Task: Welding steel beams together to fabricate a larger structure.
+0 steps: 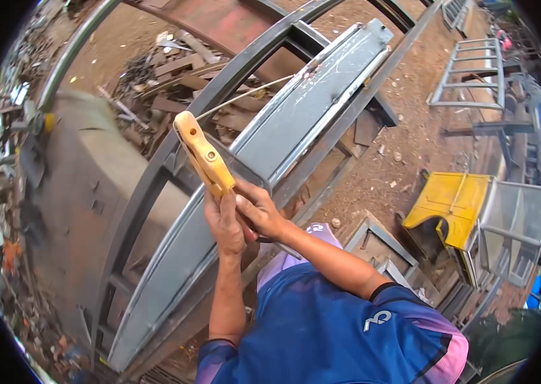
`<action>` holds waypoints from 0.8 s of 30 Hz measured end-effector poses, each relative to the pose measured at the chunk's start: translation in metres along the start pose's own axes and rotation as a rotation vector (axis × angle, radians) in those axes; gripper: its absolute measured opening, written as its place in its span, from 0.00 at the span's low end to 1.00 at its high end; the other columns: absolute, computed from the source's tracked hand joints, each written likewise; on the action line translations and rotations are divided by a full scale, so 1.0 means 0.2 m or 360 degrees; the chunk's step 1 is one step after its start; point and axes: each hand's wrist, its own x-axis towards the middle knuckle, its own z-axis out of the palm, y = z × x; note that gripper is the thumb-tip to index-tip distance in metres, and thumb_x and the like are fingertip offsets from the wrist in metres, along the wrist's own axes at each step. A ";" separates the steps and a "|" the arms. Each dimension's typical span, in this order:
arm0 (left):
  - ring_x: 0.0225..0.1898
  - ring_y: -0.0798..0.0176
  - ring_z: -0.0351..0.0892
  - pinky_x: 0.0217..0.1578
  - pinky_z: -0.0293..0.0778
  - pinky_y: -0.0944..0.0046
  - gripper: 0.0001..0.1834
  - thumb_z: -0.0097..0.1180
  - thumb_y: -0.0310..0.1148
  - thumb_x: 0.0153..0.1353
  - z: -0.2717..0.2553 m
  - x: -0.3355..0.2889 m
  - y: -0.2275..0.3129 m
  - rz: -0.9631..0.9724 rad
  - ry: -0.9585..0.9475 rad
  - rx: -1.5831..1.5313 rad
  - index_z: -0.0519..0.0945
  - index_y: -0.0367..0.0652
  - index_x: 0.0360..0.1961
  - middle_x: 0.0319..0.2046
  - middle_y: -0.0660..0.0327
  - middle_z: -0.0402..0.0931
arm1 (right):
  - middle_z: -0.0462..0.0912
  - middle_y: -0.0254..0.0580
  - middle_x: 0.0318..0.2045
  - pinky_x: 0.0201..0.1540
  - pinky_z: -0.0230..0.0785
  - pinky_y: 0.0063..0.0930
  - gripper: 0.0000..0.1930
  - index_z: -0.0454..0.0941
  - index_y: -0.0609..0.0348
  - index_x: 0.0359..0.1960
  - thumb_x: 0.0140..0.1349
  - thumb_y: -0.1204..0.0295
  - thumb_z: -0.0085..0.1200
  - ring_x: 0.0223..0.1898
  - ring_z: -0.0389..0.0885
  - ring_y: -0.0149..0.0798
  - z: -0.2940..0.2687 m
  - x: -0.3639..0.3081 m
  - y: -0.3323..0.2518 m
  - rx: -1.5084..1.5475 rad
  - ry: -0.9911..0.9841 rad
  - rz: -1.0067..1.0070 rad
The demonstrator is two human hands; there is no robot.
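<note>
Both hands are at the base of a yellow welding electrode holder [204, 153], which tilts up and away over a long grey metal panel [309, 96]. My left hand [225, 224] is closed around the lower end of its handle. My right hand [259, 210] is closed against the same end from the right, its fingers partly hidden behind the holder. From the holder's jaws a thin welding rod [245, 96] reaches out to the right, and its tip appears over the panel's near-left edge. A dark cable [288, 251] shows below my right wrist.
The panel rests on a dark metal frame [219, 89] with curved bars. Scrap pieces [184, 67] lie beyond it, and a large brown sheet [69, 192] stands left. To the right are a yellow metal piece [449, 201], a mesh-sided frame [517, 221] and a ladder-like frame [472, 73].
</note>
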 end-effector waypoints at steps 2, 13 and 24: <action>0.43 0.64 0.71 0.46 0.68 0.65 0.24 0.53 0.43 0.65 -0.02 0.08 -0.03 -0.0004 -0.0063 -0.0013 0.69 0.32 0.51 0.41 0.58 0.72 | 0.78 0.52 0.50 0.55 0.66 0.30 0.26 0.66 0.70 0.60 0.69 0.60 0.45 0.51 0.76 0.40 0.01 0.05 0.04 0.0020 0.0052 -0.0027; 0.43 0.64 0.70 0.45 0.67 0.64 0.27 0.53 0.46 0.66 -0.06 0.28 -0.09 0.0046 -0.0299 0.0026 0.68 0.30 0.52 0.41 0.58 0.71 | 0.83 0.44 0.36 0.42 0.71 0.27 0.22 0.74 0.70 0.51 0.68 0.60 0.47 0.38 0.80 0.34 0.00 0.14 0.09 -0.0238 0.0296 0.0075; 0.36 0.52 0.76 0.38 0.71 0.56 0.24 0.55 0.44 0.64 0.00 0.32 -0.09 0.0061 -0.0283 0.0119 0.69 0.29 0.45 0.34 0.46 0.76 | 0.82 0.39 0.35 0.38 0.70 0.23 0.20 0.77 0.70 0.46 0.67 0.62 0.49 0.35 0.77 0.28 -0.01 0.12 0.15 -0.0141 0.0630 0.0108</action>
